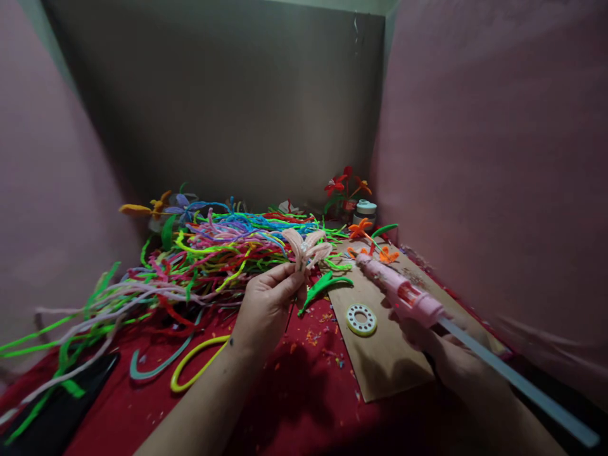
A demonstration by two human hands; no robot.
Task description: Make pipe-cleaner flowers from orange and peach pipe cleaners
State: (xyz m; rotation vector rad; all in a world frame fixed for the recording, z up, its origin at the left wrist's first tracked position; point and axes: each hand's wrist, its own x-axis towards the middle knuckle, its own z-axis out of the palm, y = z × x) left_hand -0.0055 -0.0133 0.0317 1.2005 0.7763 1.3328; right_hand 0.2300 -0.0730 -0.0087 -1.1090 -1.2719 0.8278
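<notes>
A dark grey wall (pixel 213 95) stands behind the far edge of the red cloth (pixel 128 411); a pinkish wall (pixel 38 190) rises beyond its left edge, a mauve wall (pixel 498 158) along its right. The light is dim.

It's dim in here: a faint glow on the grey wall (pixel 228 95), dark shadow across the red cloth (pixel 282 364), the pink wall (pixel 494 158) blurry, the glue stick (pixel 517 378) stretched toward the corner.
</notes>
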